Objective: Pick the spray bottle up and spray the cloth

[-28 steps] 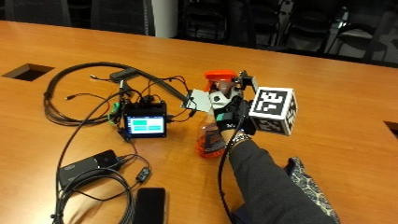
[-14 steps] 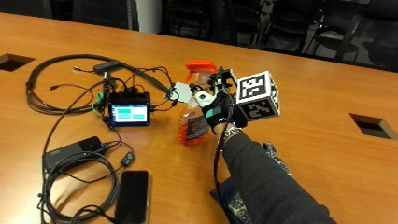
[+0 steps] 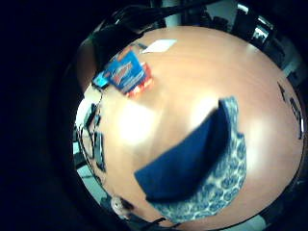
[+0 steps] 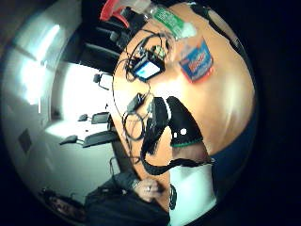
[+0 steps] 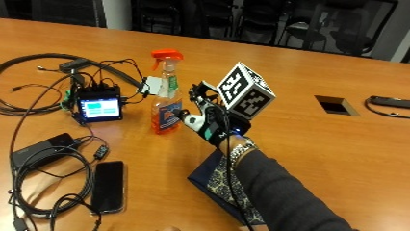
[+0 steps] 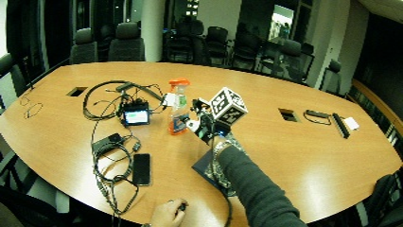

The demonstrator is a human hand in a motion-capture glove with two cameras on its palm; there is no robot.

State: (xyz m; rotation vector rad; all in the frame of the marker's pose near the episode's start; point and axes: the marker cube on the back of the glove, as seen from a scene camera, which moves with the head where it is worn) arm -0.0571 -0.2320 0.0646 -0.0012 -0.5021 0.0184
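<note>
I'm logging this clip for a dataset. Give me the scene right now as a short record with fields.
surface: wooden table
spray bottle: upright, orange trigger on top, orange liquid inside
right hand: gloved, beside the bottle; contact unclear
grip: cannot tell
cloth: dark blue with a patterned side, flat on the table under the forearm
nearby: small lit screen, phone, cables

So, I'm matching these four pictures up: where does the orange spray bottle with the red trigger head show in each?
Outside view: the orange spray bottle with the red trigger head stands upright beside the gloved right hand.
Wide outside view: upright at mid-table.
Thumb side palm view: near the small lit screen.
Little finger side palm view: on the wood beyond the folded blue cloth.
Shared landmark: the folded blue cloth.
</note>
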